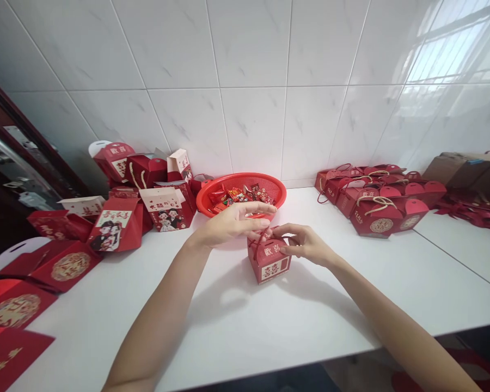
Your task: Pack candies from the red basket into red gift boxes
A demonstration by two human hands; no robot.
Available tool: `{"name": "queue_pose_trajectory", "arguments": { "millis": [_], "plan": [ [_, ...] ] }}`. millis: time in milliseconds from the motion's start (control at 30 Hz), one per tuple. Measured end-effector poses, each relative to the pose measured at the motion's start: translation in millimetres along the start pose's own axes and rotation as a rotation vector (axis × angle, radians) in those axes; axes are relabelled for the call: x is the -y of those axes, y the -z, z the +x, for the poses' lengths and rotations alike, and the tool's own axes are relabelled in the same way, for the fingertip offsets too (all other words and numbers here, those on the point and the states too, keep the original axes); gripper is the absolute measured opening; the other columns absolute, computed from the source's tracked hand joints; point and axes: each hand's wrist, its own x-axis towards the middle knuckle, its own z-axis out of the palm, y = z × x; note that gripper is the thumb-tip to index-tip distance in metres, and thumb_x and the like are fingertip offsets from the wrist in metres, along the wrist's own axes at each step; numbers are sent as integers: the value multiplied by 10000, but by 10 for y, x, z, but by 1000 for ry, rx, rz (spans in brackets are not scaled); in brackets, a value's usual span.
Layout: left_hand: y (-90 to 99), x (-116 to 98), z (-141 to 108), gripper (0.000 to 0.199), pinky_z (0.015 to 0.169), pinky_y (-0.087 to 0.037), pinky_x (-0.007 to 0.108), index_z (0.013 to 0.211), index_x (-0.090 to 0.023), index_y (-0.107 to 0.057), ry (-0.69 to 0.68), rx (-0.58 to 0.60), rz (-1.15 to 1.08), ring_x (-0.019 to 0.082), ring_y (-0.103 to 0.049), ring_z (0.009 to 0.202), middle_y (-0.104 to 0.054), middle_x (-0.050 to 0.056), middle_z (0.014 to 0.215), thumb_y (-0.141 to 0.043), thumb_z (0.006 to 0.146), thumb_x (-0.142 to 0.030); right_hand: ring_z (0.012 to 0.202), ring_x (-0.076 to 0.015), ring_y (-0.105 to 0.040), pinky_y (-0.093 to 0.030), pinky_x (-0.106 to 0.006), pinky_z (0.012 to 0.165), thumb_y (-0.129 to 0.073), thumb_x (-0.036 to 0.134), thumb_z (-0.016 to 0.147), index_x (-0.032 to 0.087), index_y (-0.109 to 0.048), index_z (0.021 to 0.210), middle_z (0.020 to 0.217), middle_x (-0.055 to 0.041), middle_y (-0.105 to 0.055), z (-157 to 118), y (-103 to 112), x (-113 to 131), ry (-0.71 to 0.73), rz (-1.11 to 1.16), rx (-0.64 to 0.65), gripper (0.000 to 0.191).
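A small red gift box [269, 258] with pale Chinese characters and a cream label stands on the white table in front of me. Its top is drawn up, and a thin red cord [256, 251] loops over it. Over the box's far left side is my left hand [240, 218], its fingers stretched out and apart, the tips close to the cord. Whether a fingertip touches the cord I cannot tell. From the right, my right hand [304, 244] grips the top of the box, with thumb and fingers on its upper edge.
Behind my left hand sits a red plastic basket [200, 202] of wrapped sweets. Several open red boxes [118, 223] crowd the left side. Tied boxes [378, 212] stand at the right, beside a brown carton [449, 171] and dark red ribbons [473, 209]. A tiled wall [253, 130] closes the back.
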Motion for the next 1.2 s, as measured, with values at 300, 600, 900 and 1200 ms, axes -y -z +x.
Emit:
{"name": "queue_pose_trajectory", "arguments": {
  "millis": [300,600,900,1200],
  "plan": [
    [-73,-32,18,414,995,-512,505,1202,-195,-639,-162,-123,-217,298,-590,1207,-616,121,1299,-714,847,-394,812,-181,-669,-545,-299,640,-715,309,766,208,-650,1131,1013,-66,-724,228,72,459,54,67,-94,384],
    [-147,-41,-2,642,1072,-438,517,1412,-277,-522,-260,-114,-246,355,-482,1331,-480,119,1482,-692,832,-493,855,-185,-657,-538,-317,708,-651,217,785,186,-645,1082,1005,-56,-693,409,-62,715,158,-323,-156,298],
    [-180,-44,20,666,1070,-446,489,1397,-230,-520,-325,-154,-217,356,-489,1326,-549,115,1409,-720,791,-421,616,-140,-579,-450,-275,560,-501,113,732,208,-589,968,832,-12,-666,519,-202,665,208,-439,-349,269],
    [-269,213,197,825,1011,-500,460,1429,-275,-439,-246,-547,283,304,-538,1243,-468,101,1450,-815,698,-357,615,-126,-658,-524,-251,568,-505,96,705,185,-634,878,839,-12,-659,478,-120,813,207,-200,-447,234]
  ]
}}
